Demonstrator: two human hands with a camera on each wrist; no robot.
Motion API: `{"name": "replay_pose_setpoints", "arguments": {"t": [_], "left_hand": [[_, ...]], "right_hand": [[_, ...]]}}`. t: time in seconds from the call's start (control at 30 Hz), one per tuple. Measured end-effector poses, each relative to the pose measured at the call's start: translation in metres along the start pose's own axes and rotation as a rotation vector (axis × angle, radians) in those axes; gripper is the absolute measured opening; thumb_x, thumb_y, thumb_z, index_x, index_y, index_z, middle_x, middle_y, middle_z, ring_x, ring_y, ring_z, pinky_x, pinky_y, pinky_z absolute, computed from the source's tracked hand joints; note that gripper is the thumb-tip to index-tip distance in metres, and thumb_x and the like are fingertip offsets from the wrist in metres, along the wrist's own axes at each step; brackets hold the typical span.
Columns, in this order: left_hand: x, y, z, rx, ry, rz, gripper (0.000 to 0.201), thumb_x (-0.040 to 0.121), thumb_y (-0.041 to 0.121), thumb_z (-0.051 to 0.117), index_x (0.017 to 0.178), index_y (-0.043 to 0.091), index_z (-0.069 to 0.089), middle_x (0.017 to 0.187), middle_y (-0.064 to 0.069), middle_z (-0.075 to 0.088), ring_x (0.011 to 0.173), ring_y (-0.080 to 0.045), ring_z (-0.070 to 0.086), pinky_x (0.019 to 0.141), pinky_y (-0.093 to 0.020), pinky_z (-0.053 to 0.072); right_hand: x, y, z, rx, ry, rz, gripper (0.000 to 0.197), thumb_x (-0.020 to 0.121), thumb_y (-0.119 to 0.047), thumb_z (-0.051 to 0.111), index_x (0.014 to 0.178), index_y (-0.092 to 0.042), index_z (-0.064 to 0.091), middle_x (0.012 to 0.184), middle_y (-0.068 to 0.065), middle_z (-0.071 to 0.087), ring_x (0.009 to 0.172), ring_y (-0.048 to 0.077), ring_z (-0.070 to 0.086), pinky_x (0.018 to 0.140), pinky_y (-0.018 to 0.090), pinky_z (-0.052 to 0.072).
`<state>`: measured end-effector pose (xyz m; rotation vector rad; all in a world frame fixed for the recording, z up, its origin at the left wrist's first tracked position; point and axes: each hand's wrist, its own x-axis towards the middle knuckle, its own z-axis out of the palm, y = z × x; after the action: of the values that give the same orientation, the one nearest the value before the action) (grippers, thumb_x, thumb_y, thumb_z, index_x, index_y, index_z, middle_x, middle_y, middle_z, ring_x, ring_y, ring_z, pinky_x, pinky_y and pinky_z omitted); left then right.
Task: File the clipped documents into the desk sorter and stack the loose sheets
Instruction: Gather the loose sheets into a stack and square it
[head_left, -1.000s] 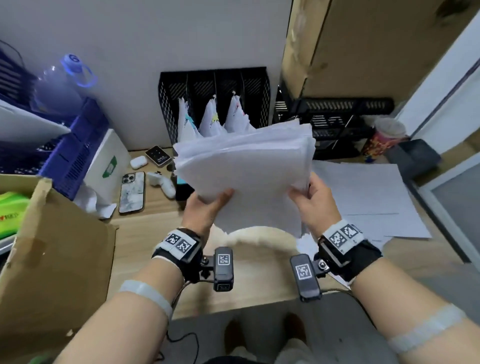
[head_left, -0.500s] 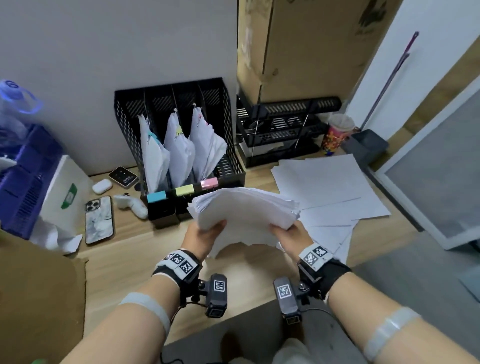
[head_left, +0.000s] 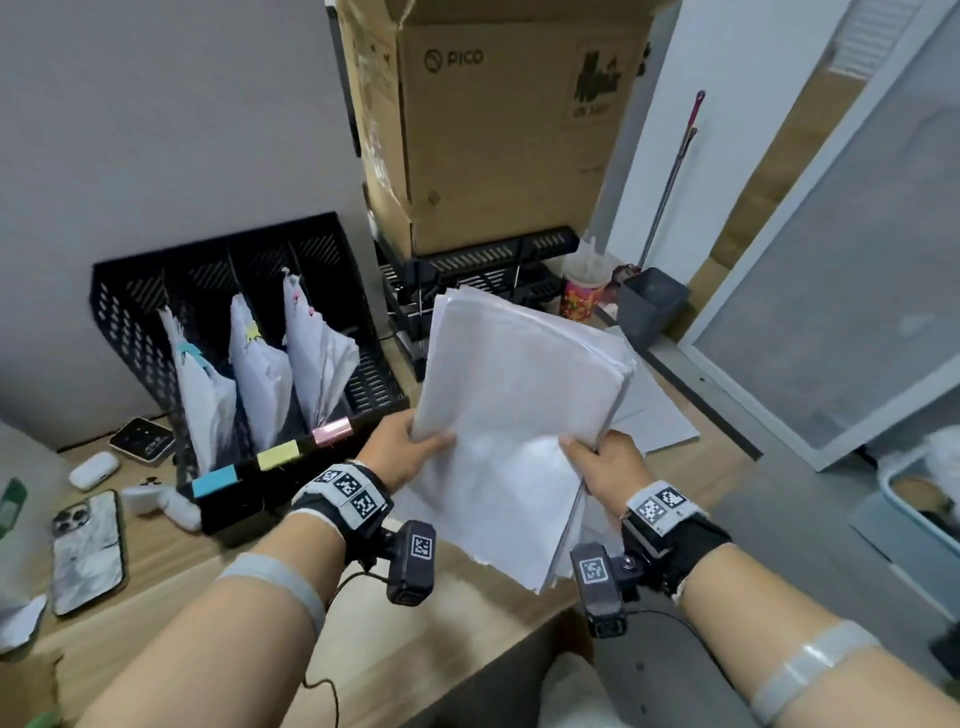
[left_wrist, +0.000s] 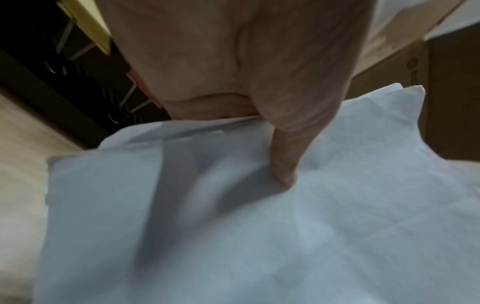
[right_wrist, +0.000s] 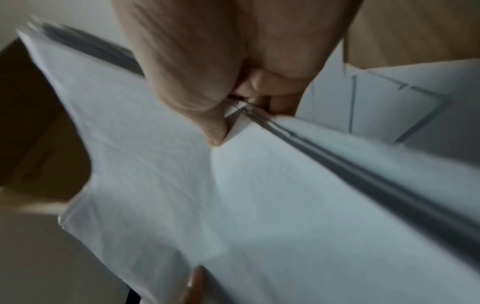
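A thick stack of loose white sheets (head_left: 519, 395) is held up over the desk, tilted with its far end raised. My left hand (head_left: 410, 441) grips its left edge, thumb on top (left_wrist: 283, 160), fingers hidden beneath. My right hand (head_left: 597, 462) pinches the stack's right edge (right_wrist: 233, 115), thumb on top. The black mesh desk sorter (head_left: 124, 322) stands at the back left with three clipped documents (head_left: 260, 374) upright in its slots; blue, yellow and pink labels (head_left: 278, 454) mark its front.
More loose sheets (head_left: 660, 415) lie on the wooden desk (head_left: 156, 613) under and right of the stack. A black letter tray (head_left: 483, 260) carries a big cardboard box (head_left: 498, 119). A cup (head_left: 584, 291), phone (head_left: 88, 551), earbud case (head_left: 93, 470) and white controller (head_left: 161, 504) sit around.
The stack has swung from lying crosswise and low to pointing away from me, its far end raised. Both hands kept their grip. The head view has turned right.
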<state>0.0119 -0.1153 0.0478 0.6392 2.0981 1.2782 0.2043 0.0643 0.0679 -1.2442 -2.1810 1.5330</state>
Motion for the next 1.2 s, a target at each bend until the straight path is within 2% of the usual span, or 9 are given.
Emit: {"name": "replay_pose_setpoints", "arguments": {"t": [0.13, 0.2, 0.33, 0.47, 0.57, 0.67, 0.8, 1.03, 1.2], "left_hand": [[0.037, 0.018, 0.038, 0.216, -0.010, 0.032, 0.008, 0.090, 0.015, 0.064, 0.094, 0.012, 0.071, 0.083, -0.005, 0.070, 0.072, -0.016, 0.063, 0.066, -0.026, 0.053], [0.060, 0.033, 0.054, 0.324, -0.003, 0.059, 0.010, 0.091, 0.011, 0.059, 0.088, 0.009, 0.069, 0.081, -0.007, 0.066, 0.071, -0.018, 0.060, 0.060, -0.023, 0.046], [0.111, 0.054, 0.081, 0.508, 0.009, 0.011, 0.013, 0.091, 0.018, 0.055, 0.092, 0.024, 0.067, 0.093, -0.005, 0.073, 0.092, -0.028, 0.069, 0.077, -0.029, 0.051], [0.152, 0.074, 0.113, 0.656, 0.122, -0.088, 0.039, 0.097, 0.033, 0.053, 0.135, 0.028, 0.057, 0.133, -0.006, 0.064, 0.123, -0.032, 0.058, 0.101, -0.035, 0.043], [0.176, 0.089, 0.134, 0.740, 0.158, -0.062, 0.036, 0.098, 0.032, 0.051, 0.134, 0.028, 0.057, 0.132, -0.008, 0.064, 0.122, -0.033, 0.057, 0.104, -0.041, 0.041], [0.199, 0.090, 0.150, 0.765, 0.178, 0.002, 0.028, 0.098, 0.028, 0.052, 0.124, 0.026, 0.062, 0.126, -0.004, 0.067, 0.120, -0.031, 0.058, 0.102, -0.042, 0.041], [0.223, 0.075, 0.165, 0.782, 0.127, -0.016, 0.038, 0.098, 0.029, 0.052, 0.135, 0.028, 0.054, 0.132, 0.002, 0.062, 0.128, -0.025, 0.050, 0.112, -0.044, 0.031], [0.234, 0.012, 0.166, 0.915, -0.043, -0.417, 0.098, 0.081, 0.045, 0.070, 0.152, 0.044, 0.001, 0.164, -0.002, -0.001, 0.152, -0.029, 0.001, 0.112, -0.070, 0.018], [0.226, -0.007, 0.165, 0.819, -0.038, -0.515, 0.092, 0.081, 0.056, 0.065, 0.154, 0.031, 0.016, 0.158, -0.016, 0.017, 0.148, -0.036, 0.016, 0.119, -0.049, 0.026]], "right_hand": [[0.035, 0.038, -0.019, 0.161, -0.076, 0.190, 0.045, 0.073, -0.053, 0.069, 0.092, -0.011, 0.071, 0.091, 0.006, 0.077, 0.089, 0.024, 0.073, 0.091, 0.046, 0.056], [0.051, 0.050, -0.026, 0.242, -0.167, 0.323, 0.039, 0.075, -0.043, 0.074, 0.097, -0.011, 0.072, 0.098, 0.009, 0.077, 0.096, 0.029, 0.072, 0.094, 0.051, 0.055], [0.083, 0.053, -0.036, 0.373, -0.215, 0.508, 0.032, 0.088, -0.027, 0.070, 0.108, -0.003, 0.066, 0.107, 0.016, 0.073, 0.100, 0.032, 0.070, 0.089, 0.049, 0.057], [0.125, 0.053, -0.038, 0.502, -0.194, 0.622, 0.023, 0.094, -0.022, 0.063, 0.108, -0.004, 0.060, 0.113, 0.015, 0.065, 0.102, 0.030, 0.064, 0.082, 0.040, 0.059], [0.156, 0.056, -0.037, 0.557, -0.175, 0.698, 0.019, 0.096, -0.024, 0.059, 0.098, -0.005, 0.060, 0.106, 0.019, 0.063, 0.092, 0.031, 0.065, 0.086, 0.043, 0.059], [0.180, 0.063, -0.034, 0.667, -0.141, 0.778, 0.040, 0.093, -0.027, 0.064, 0.119, 0.002, 0.055, 0.124, 0.024, 0.060, 0.106, 0.037, 0.063, 0.092, 0.045, 0.056], [0.198, 0.067, -0.027, 0.722, -0.111, 0.849, 0.037, 0.093, -0.029, 0.064, 0.117, -0.003, 0.052, 0.097, 0.016, 0.061, 0.078, 0.027, 0.062, 0.066, 0.037, 0.057], [0.212, 0.078, -0.005, 0.444, -0.085, 0.814, 0.050, 0.071, -0.053, 0.053, 0.094, -0.009, 0.057, 0.106, 0.013, 0.068, 0.099, 0.035, 0.066, 0.098, 0.052, 0.050], [0.220, 0.070, -0.008, 0.339, -0.114, 0.827, 0.042, 0.080, -0.046, 0.048, 0.103, -0.012, 0.057, 0.103, 0.010, 0.062, 0.096, 0.033, 0.062, 0.094, 0.042, 0.048]]}}
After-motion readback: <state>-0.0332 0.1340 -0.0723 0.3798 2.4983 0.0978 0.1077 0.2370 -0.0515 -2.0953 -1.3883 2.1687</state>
